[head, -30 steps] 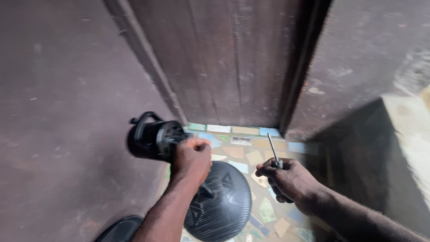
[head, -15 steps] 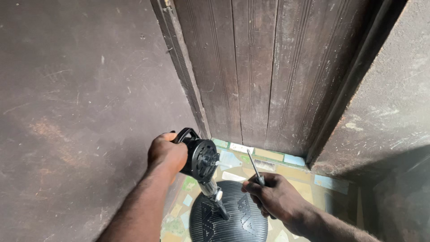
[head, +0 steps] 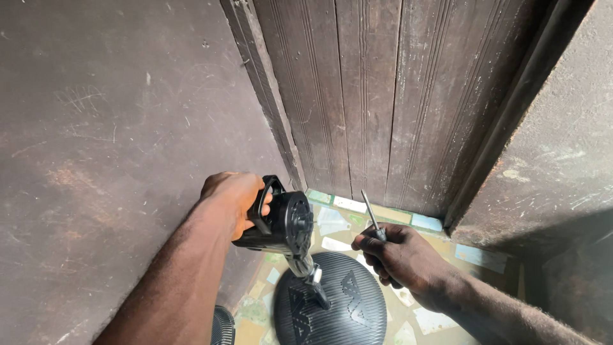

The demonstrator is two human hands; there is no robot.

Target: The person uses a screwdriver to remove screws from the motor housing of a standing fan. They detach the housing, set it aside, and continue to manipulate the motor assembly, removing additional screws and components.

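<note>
My left hand [head: 231,199] grips the black motor head [head: 284,223] of a standing fan by its handle, just in front of the dark wall. The motor head sits on a short metal neck [head: 311,276] that goes down into the round black ribbed fan base [head: 332,301] on the floor. My right hand [head: 402,257] is closed around a screwdriver [head: 372,213], whose thin metal shaft points up and away toward the door. The right hand hovers over the right part of the base.
A dark wooden door [head: 383,96] with vertical grooves stands ahead in its frame. Rough dark walls [head: 108,128] close in on both sides. The floor [head: 338,217] is patterned with green and cream tiles. Another ribbed black part [head: 223,326] shows at the bottom edge.
The view has shifted closer and lower toward the door. My left hand has brought the motor head rightward over the base, and my right hand with the screwdriver now sits beside it.
</note>
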